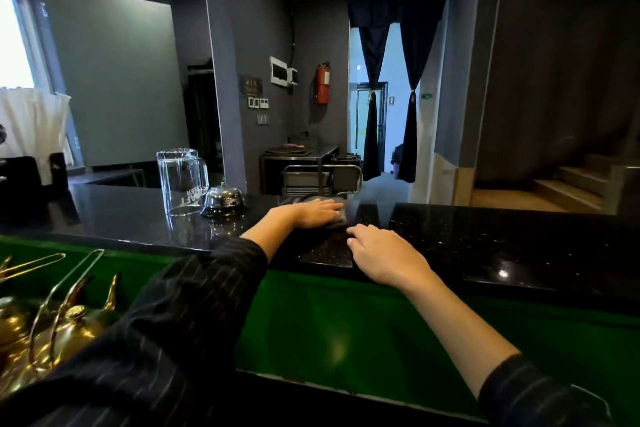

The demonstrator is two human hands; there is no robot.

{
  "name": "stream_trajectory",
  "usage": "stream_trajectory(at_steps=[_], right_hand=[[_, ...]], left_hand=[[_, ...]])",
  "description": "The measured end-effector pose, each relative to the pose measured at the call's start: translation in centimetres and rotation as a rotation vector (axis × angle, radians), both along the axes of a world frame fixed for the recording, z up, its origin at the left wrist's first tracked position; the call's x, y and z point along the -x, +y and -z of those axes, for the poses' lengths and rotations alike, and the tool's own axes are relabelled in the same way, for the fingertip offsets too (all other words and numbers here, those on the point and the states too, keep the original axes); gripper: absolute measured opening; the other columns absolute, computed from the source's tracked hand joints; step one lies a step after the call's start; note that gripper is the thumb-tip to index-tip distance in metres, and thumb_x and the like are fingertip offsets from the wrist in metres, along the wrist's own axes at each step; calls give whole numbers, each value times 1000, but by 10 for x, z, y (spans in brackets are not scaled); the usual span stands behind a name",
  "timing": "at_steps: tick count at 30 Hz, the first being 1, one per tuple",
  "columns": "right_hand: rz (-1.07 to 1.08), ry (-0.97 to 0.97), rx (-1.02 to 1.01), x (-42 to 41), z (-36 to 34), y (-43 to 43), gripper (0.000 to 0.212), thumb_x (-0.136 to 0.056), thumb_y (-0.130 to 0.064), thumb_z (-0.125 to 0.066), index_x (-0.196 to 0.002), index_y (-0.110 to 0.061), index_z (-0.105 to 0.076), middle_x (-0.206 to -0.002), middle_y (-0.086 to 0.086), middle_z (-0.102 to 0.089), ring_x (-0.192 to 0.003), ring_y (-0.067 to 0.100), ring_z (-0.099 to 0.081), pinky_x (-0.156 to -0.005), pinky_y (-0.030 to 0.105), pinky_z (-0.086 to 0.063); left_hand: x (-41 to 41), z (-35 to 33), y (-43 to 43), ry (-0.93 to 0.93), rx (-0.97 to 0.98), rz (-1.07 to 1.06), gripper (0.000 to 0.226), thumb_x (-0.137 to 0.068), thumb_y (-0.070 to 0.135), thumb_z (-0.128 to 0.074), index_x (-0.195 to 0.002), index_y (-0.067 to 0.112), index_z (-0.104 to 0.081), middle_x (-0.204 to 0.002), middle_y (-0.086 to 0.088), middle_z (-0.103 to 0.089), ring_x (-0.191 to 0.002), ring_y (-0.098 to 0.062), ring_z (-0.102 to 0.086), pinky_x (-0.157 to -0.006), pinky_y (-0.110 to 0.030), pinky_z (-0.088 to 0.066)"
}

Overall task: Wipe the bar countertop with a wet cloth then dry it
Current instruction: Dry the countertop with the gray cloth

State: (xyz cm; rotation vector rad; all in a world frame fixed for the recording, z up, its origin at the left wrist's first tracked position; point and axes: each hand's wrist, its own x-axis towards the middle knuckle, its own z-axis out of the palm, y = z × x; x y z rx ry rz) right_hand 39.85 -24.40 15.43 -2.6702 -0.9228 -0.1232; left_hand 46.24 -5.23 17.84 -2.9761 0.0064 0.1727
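Note:
The black speckled bar countertop (485, 236) runs across the middle of the view. My left hand (313, 213) lies flat with straight fingers on a dark grey cloth (337, 217) near the counter's far edge, pressing it down. The cloth is mostly covered by the hand; only its right and far edges show. My right hand (384, 255) rests palm down on the counter's near edge, fingers loosely bent, holding nothing.
An upside-down glass beer mug (180, 180) and a chrome service bell (223, 201) stand on the counter just left of the cloth. Brass teapots (52, 326) with wire handles sit below at the lower left. A green panel (346, 322) fronts the counter.

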Motion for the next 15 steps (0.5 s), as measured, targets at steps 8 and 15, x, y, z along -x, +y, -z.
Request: stream_trajectory(at_steps=[8,15], right_hand=[[99,-6,86,-11,7,8,55,-100,-38,-19,-150,-20,-29,-158,8,-28,-146,29,-22,-116,57,-13],[104,8,121,-7,1,7,56,-99,-39,-19,-149,-17,-29,-155,12,-30,-144,31,-24,-113,59,-17]], left_hand=[[-44,-12,26,60,102,-270,65,-93,58,-23,-150,29,-11,-161,1,-3,-148,-30,-4,-117,-58,-4],[-28,-13,-76,101,325,61,54,-101,32,-32,-151,22,-16,-160,-8,-10,-147,-28,-7,-118,-45,-5]])
